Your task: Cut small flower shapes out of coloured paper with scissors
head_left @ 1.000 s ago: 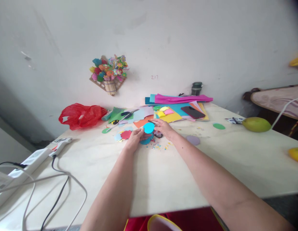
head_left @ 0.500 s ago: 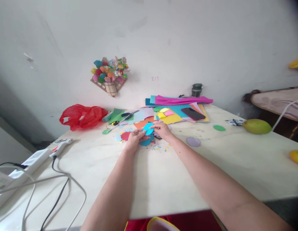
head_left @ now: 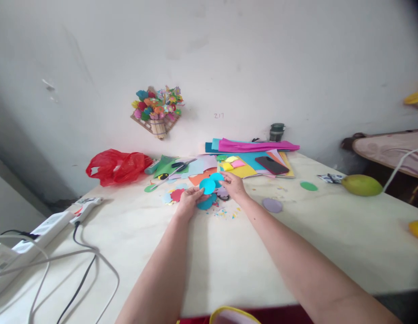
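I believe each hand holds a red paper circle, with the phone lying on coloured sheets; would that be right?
The paper circles are blue, not red: the head view shows the left hand and right hand each holding one, with the phone lying on coloured sheets.

Single head view, looking forward and down over table toward wall.

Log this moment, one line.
left hand: holds blue disc | right hand: holds second blue disc | discs: overlapping in view | purple disc: on table
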Action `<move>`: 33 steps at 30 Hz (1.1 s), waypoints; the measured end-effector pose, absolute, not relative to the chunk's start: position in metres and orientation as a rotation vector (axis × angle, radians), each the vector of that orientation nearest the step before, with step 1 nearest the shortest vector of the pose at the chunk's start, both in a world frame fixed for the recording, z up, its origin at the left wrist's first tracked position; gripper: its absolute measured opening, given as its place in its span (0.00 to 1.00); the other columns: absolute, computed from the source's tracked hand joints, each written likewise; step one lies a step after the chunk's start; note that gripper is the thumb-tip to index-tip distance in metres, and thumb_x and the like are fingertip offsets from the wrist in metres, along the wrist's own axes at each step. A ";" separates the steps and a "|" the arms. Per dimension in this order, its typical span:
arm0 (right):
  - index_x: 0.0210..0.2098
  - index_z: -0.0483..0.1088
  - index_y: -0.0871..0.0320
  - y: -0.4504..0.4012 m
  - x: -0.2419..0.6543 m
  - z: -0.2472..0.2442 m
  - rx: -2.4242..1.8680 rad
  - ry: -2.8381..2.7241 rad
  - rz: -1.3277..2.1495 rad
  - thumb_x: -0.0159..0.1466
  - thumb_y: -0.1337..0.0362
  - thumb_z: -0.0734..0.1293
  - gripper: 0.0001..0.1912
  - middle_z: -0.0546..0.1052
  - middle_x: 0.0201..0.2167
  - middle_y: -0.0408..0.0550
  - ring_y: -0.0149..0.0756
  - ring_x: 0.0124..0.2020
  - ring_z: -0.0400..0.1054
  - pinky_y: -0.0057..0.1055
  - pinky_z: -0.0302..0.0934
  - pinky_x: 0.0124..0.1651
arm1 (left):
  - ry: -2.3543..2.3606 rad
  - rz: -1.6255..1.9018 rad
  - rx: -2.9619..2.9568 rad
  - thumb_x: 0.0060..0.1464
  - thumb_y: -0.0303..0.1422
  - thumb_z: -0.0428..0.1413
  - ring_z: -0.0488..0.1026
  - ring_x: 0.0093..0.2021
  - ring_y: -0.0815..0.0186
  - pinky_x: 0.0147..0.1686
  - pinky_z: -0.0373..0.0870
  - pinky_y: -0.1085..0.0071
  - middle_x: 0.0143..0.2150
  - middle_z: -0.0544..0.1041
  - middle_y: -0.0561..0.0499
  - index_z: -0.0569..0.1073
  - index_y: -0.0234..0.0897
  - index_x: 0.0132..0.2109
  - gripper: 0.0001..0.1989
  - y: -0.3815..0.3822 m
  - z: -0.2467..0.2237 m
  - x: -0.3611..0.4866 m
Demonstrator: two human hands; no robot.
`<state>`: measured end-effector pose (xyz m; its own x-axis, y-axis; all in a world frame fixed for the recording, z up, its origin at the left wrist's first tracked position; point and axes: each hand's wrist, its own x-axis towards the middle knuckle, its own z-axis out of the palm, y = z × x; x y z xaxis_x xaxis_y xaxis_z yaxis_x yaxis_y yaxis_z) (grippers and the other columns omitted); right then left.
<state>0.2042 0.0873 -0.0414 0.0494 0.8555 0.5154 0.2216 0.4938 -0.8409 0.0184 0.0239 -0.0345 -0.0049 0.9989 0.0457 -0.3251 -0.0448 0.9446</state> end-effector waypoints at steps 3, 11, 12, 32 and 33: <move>0.33 0.78 0.59 0.089 0.211 -0.037 -1.074 -1.316 0.725 0.52 0.67 0.70 0.09 0.81 0.28 0.47 0.40 0.33 0.76 0.34 0.70 0.40 | 0.921 1.411 0.968 0.31 0.40 0.75 0.82 0.31 0.57 0.37 0.78 0.65 0.25 0.79 0.49 0.75 0.33 0.30 0.22 0.023 -0.036 0.017; 0.20 0.71 0.57 0.089 0.231 -0.029 -1.213 -1.153 0.711 0.52 0.62 0.70 0.07 0.74 0.17 0.41 0.38 0.26 0.72 0.33 0.67 0.35 | 0.875 1.478 0.894 0.34 0.36 0.73 0.81 0.30 0.59 0.40 0.79 0.63 0.24 0.78 0.51 0.72 0.35 0.30 0.19 0.023 -0.033 0.014; 0.20 0.71 0.57 0.087 0.231 -0.028 -1.212 -1.137 0.729 0.52 0.62 0.70 0.08 0.73 0.17 0.41 0.37 0.25 0.71 0.32 0.67 0.34 | 0.880 1.477 0.889 0.36 0.35 0.73 0.81 0.31 0.58 0.41 0.79 0.62 0.24 0.78 0.51 0.72 0.35 0.30 0.18 0.024 -0.033 0.014; 0.24 0.73 0.59 0.065 0.207 -0.013 -1.016 -1.073 0.967 0.47 0.52 0.74 0.16 0.74 0.20 0.42 0.32 0.23 0.68 0.26 0.60 0.24 | 0.964 1.374 0.991 0.45 0.33 0.70 0.83 0.38 0.54 0.46 0.79 0.60 0.29 0.82 0.44 0.75 0.32 0.34 0.14 0.025 -0.027 0.019; 0.24 0.73 0.60 0.068 0.209 -0.015 -1.032 -1.051 0.947 0.48 0.53 0.74 0.15 0.74 0.20 0.42 0.32 0.24 0.69 0.26 0.61 0.25 | 0.960 1.375 0.987 0.45 0.33 0.70 0.83 0.39 0.54 0.46 0.79 0.59 0.29 0.82 0.44 0.75 0.32 0.34 0.13 0.025 -0.027 0.019</move>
<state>0.2088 0.0684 -0.0148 0.2304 0.9492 0.2145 -0.1148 0.2454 -0.9626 0.0187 0.0248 -0.0266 -0.0144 0.9994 0.0310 -0.3155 -0.0339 0.9483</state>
